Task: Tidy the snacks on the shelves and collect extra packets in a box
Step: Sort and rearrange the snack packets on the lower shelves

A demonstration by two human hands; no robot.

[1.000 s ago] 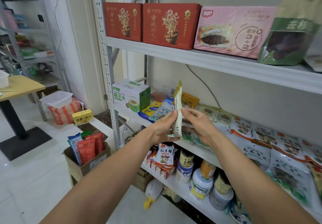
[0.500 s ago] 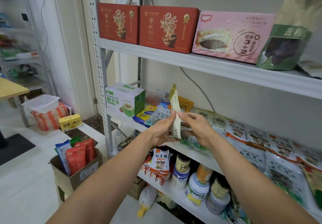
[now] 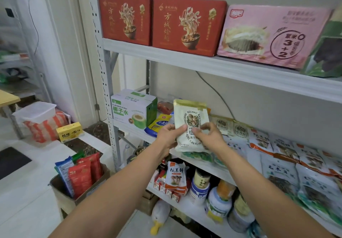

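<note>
A cream mushroom snack packet (image 3: 191, 119) with a gold top edge stands upright, its front facing me, above the middle shelf (image 3: 133, 133). My left hand (image 3: 169, 136) grips its left side. My right hand (image 3: 210, 136) pinches its middle from the right. Several flat snack packets (image 3: 277, 156) lie in rows on the middle shelf to the right. On the floor at the lower left stands a cardboard box (image 3: 81, 198) holding red and blue packets upright.
Two red noodle boxes (image 3: 162, 22) and a pink cake box (image 3: 268, 35) sit on the top shelf. A coconut water carton (image 3: 133, 109) stands left of the held packet. Jars and a mushroom pouch (image 3: 175, 175) fill the lower shelf. A yellow box (image 3: 69, 132) lies on a ledge.
The packet has turned from edge-on to face me. My hands have shifted slightly right along the shelf, and the view has moved closer and to the right.
</note>
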